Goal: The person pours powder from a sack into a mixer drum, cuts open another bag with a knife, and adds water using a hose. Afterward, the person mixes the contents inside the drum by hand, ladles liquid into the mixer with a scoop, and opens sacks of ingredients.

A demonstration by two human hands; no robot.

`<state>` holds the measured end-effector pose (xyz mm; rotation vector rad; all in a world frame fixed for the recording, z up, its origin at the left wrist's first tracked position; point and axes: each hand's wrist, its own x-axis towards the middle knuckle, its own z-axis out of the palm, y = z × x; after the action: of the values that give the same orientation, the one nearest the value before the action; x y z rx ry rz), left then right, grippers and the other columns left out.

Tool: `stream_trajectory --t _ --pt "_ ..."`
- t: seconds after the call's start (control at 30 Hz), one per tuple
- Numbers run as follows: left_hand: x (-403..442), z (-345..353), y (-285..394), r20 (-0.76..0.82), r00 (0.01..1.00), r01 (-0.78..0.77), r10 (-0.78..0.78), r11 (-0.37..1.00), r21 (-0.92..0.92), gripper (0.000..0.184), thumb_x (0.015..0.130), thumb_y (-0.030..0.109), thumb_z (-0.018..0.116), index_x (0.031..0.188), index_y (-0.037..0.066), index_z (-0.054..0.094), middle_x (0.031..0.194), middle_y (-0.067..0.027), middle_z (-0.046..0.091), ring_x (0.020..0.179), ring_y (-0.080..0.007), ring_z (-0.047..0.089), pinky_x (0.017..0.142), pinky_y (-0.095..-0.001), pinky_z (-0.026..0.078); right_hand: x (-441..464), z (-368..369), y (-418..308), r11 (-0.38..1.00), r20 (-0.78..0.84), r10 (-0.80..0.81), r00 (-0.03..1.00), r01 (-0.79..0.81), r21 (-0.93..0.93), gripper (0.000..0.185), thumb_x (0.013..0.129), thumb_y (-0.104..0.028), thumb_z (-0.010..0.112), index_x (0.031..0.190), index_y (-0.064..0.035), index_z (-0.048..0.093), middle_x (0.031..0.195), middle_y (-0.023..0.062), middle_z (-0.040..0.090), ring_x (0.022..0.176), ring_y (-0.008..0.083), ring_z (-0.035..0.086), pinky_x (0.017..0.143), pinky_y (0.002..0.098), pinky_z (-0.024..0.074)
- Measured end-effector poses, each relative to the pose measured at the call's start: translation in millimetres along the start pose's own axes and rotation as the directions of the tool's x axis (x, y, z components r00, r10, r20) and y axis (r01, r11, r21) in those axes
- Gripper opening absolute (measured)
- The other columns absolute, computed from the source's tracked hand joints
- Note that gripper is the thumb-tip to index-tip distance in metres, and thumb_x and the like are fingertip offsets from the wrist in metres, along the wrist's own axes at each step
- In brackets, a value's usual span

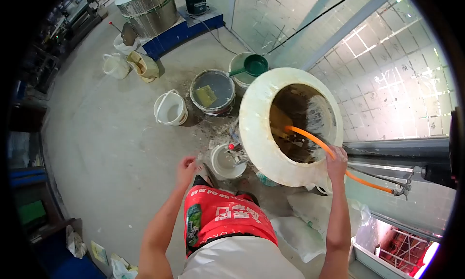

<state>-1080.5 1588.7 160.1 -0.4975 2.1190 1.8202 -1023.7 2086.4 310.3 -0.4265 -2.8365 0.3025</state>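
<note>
My right hand (336,159) is closed around an orange hose (314,137) at the near right side of a large whitish round tank (256,143). The hose's free end reaches through the wide opening, over brown, wet-looking contents; its other end joins a metal tap (403,188) on the right. My left hand (186,169) hangs over the floor, fingers loosely bent and apart, with nothing seen in it. Nearest to it is a white bucket (216,166) with a small red ball-like thing (231,147) at its rim.
A bucket of grey liquid (220,85) holds a yellowish block. Behind the tank, a green dipper (255,65) rests on another pail. An empty white bucket (164,115) stands left. White sacks (300,236) lie by my right leg. A metal drum (150,13) sits on a blue platform.
</note>
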Motion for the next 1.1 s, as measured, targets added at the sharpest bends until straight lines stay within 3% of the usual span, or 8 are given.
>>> stream_trajectory --t 0.17,0.33,0.43,0.63,0.77,0.87,0.97,1.1 --pt "43 -108 -54 -0.218 0.866 0.407 -0.451 0.887 -0.22 0.018 0.08 0.008 0.052 0.097 0.004 0.056 0.079 -0.0049 0.057 0.064 -0.013 0.056 0.053 -0.0242 0.045 9 4 -26 0.997 -0.084 0.04 0.996 -0.045 -0.064 0.025 0.072 -0.008 0.063 0.097 -0.005 0.06 0.097 0.011 0.059 0.097 0.029 0.052 0.084 0.0385 0.0413" --pt "137 -190 -91 -0.227 0.817 0.487 -0.531 0.845 -0.223 0.02 0.081 0.007 0.05 0.1 0.006 0.054 0.081 -0.0051 0.057 0.065 -0.0152 0.057 0.053 -0.0251 0.046 36 9 -130 0.977 -0.292 0.134 0.947 -0.176 -0.119 0.025 0.076 -0.004 0.06 0.101 -0.0029 0.058 0.102 0.0124 0.057 0.099 0.0283 0.051 0.084 0.0372 0.0411" --pt "207 -220 -101 -0.191 0.809 0.518 -0.556 0.828 -0.216 0.02 0.08 0.006 0.05 0.1 0.007 0.054 0.081 -0.0053 0.057 0.065 -0.0156 0.057 0.054 -0.0259 0.047 56 44 -221 0.962 -0.349 0.27 0.897 -0.263 0.069 0.026 0.082 -0.004 0.055 0.107 -0.0013 0.055 0.107 0.0105 0.055 0.1 0.0215 0.051 0.088 0.0317 0.0402" --pt "291 -241 -87 -0.146 0.787 0.581 -0.599 0.8 -0.152 0.02 0.079 0.003 0.05 0.098 0.004 0.052 0.079 -0.0055 0.054 0.06 -0.0146 0.055 0.049 -0.0237 0.045 124 174 -381 0.96 -0.038 0.151 0.988 -0.137 0.244 0.027 0.074 -0.001 0.059 0.1 -0.0047 0.058 0.103 0.0119 0.056 0.098 0.0258 0.052 0.088 0.0345 0.0391" --pt "328 -243 -104 -0.089 0.79 0.595 -0.606 0.794 -0.124 0.023 0.078 0.004 0.051 0.101 0.005 0.052 0.077 -0.0041 0.055 0.061 -0.0147 0.055 0.053 -0.025 0.046 156 308 -406 0.819 0.172 0.235 0.957 -0.29 0.496 0.03 0.072 -0.005 0.061 0.102 -0.0039 0.057 0.103 0.0145 0.057 0.1 0.0307 0.051 0.088 0.0367 0.0392" --pt "343 -230 -110 -0.09 0.78 0.612 -0.62 0.785 -0.098 0.026 0.077 0.003 0.052 0.103 0.004 0.052 0.079 -0.0044 0.055 0.062 -0.0146 0.055 0.052 -0.0249 0.046 161 419 -392 0.789 0.311 0.283 0.908 -0.404 0.464 0.036 0.07 -0.007 0.063 0.106 -0.0037 0.055 0.104 0.0157 0.056 0.102 0.034 0.05 0.089 0.0386 0.0389" --pt "353 -218 -120 -0.085 0.772 0.614 -0.63 0.774 -0.154 0.025 0.078 0.003 0.052 0.103 0.002 0.053 0.082 -0.006 0.055 0.06 -0.0139 0.055 0.05 -0.0225 0.046 169 505 -376 0.916 0.298 0.188 0.936 -0.276 0.29 0.047 0.069 -0.008 0.064 0.114 -0.0035 0.048 0.105 0.0181 0.055 0.102 0.0375 0.048 0.089 0.0395 0.039" --pt "371 -208 -144 -0.128 0.787 0.593 -0.604 0.797 -0.118 0.027 0.076 0.002 0.054 0.103 0.002 0.053 0.085 -0.0055 0.055 0.066 -0.0128 0.056 0.051 -0.0219 0.045 202 584 -364 0.934 0.51 0.281 0.813 -0.355 0.05 0.06 0.071 -0.016 0.066 0.122 -0.0001 0.039 0.114 0.0195 0.051 0.106 0.0345 0.048 0.092 0.0393 0.0378"
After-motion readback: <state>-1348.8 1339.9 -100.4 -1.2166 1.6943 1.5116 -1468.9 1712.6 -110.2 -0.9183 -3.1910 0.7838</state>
